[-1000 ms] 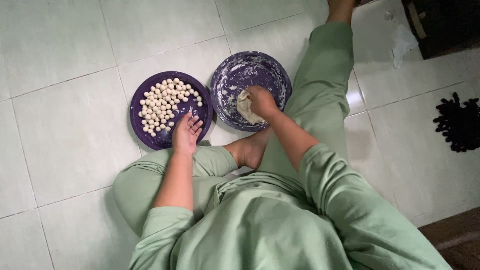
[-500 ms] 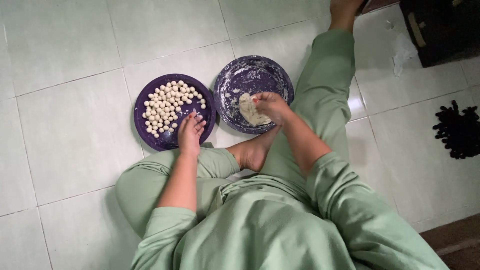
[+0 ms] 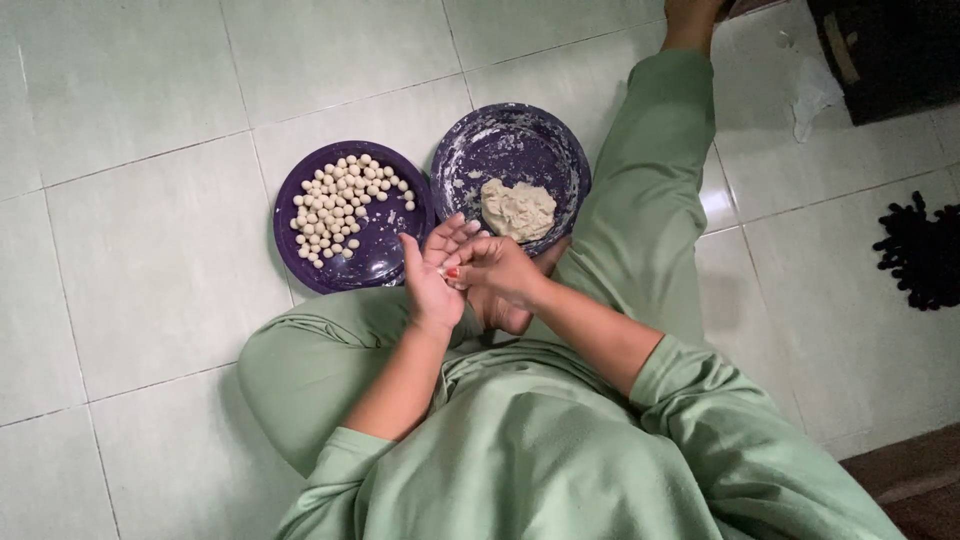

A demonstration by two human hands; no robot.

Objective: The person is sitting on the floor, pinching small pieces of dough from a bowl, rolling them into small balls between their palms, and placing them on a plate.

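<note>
A small piece of dough is pressed between the two palms, almost wholly hidden; only a pale sliver can be made out at the meeting of the hands. The left hand point(image 3: 432, 275) is held palm up with fingers spread and slightly raised, and the right hand point(image 3: 492, 270) is laid across it, palm down, fingers curled over. The grip is thus narrow, both hands closed flat on the piece, though its shape cannot be told.

Just beyond the right hand, the dough lump point(image 3: 518, 208) is seen lying in the flour-smeared purple plate point(image 3: 480, 150); the right hand is the nearer of the two to it. Beyond and to the left of the left hand, the second purple plate point(image 3: 380, 255) is set, its near rim almost under the left fingertips, and the small dough balls point(image 3: 340, 205) are gathered toward its far left part. The two plates touch at their rims on the tiled floor point(image 3: 150, 260).

Green sleeves and green trousers are seen around the hands, one leg stretched out past the right of the grip. Well apart to the right, a dark fringed mat point(image 3: 920, 255) is seen.
</note>
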